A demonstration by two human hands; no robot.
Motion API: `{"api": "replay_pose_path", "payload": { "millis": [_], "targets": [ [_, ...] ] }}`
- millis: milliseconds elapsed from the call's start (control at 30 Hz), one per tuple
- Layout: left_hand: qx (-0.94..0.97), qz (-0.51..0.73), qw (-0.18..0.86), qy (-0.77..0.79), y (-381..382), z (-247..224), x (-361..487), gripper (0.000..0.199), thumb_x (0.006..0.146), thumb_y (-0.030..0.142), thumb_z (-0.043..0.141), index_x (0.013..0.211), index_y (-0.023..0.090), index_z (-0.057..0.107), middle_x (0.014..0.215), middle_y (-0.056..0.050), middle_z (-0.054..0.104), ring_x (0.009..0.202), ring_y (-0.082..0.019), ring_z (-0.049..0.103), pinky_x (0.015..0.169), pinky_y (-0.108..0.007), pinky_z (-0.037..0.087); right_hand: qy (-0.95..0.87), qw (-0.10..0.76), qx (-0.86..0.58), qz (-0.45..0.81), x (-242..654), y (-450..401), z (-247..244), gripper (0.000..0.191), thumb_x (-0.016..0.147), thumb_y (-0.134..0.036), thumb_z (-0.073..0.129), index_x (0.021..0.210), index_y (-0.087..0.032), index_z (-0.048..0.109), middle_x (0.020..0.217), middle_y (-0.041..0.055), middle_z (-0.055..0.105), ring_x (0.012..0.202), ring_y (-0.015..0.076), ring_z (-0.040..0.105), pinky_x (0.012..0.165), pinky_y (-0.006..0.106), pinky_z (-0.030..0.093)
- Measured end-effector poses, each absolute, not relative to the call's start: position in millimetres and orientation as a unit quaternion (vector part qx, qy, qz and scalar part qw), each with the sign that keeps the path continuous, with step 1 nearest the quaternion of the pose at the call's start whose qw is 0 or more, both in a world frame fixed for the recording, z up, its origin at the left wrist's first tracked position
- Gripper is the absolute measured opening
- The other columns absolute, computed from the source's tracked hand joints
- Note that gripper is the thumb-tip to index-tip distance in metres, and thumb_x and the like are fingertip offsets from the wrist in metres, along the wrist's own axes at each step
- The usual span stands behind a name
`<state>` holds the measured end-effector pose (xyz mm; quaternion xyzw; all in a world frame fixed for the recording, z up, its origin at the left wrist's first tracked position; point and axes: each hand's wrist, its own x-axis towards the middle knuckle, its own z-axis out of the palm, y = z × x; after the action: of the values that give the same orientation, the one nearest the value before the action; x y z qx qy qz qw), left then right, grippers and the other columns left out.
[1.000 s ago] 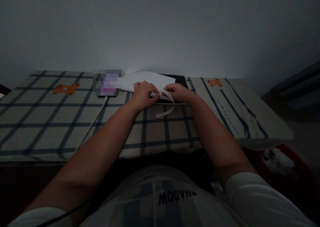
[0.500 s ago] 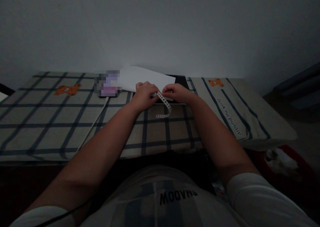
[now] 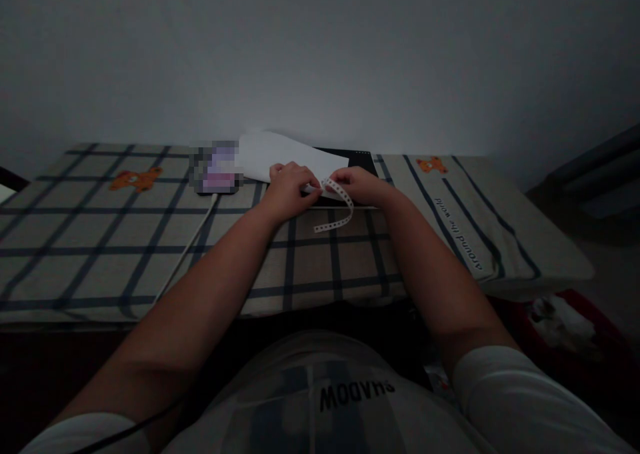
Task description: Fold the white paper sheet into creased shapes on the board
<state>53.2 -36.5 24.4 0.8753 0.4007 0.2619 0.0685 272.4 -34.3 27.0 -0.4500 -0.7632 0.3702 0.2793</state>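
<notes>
A: How's the L hand (image 3: 291, 191) set?

B: Fingers bent, thumb & forefinger tips brought nearly tog.; near edge of the white sheet (image 3: 285, 153) is pinched betw. them.

A: And the R hand (image 3: 357, 185)?

B: Also nearly closed, fingers curled; upper end of the perforated strip (image 3: 331, 226) is held at the fingertips. Hands are set just apart.

A: Strip's position?

B: Hung in front of the R hand, curved twd the body, then bent back L. Holes are seen along its length. Whether the cloth is touched by its free end can't be told.

A: Under the sheet?

B: A flat black item (image 3: 361, 164), partly covered; small pale marks are seen along its far edge, R side.

A: Farther out?

B: L of the sheet, a phone (image 3: 217, 186), screen pixelated, w/ a pale cable (image 3: 187, 247) run twd the near edge. All are laid on a checked cloth (image 3: 165, 231), printed w/ orange bears & "around the world" on the R. It's backed by a plain wall (image 3: 320, 61). Lower R, a red item (image 3: 580, 301) is seen, too dim to ID.
</notes>
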Motion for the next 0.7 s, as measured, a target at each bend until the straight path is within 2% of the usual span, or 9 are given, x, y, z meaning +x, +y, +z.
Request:
{"api": "replay_pose_path", "payload": {
  "millis": [533, 700],
  "targets": [
    [0.882, 0.241, 0.059, 0.401, -35.9, 25.2, 53.9, 0.017, 0.092, 0.035, 0.057, 0.092, 0.024, 0.071, 0.101, -0.008, 0.072, 0.106, -0.031, 0.054, 0.095, -0.048, 0.029, -0.785, 0.304, -0.424, 0.334, 270.0, -37.0, 31.1, 0.025, 0.081, -0.043, 0.065, 0.080, -0.018, 0.067, 0.078, 0.0031, 0.066, 0.076, 0.0174, 0.056, 0.070, 0.031, 0.043],
    [0.883, 0.246, 0.059, 0.396, -33.9, 23.3, 53.2, 0.017, 0.090, 0.036, 0.060, 0.091, 0.023, 0.071, 0.100, -0.009, 0.072, 0.105, -0.031, 0.055, 0.095, -0.050, 0.029, -0.774, 0.307, -0.427, 0.351, 274.8, -35.3, 30.2, 0.026, 0.081, -0.043, 0.068, 0.087, -0.018, 0.072, 0.085, 0.0049, 0.071, 0.079, 0.0191, 0.060, 0.073, 0.032, 0.045]
  ]
}}
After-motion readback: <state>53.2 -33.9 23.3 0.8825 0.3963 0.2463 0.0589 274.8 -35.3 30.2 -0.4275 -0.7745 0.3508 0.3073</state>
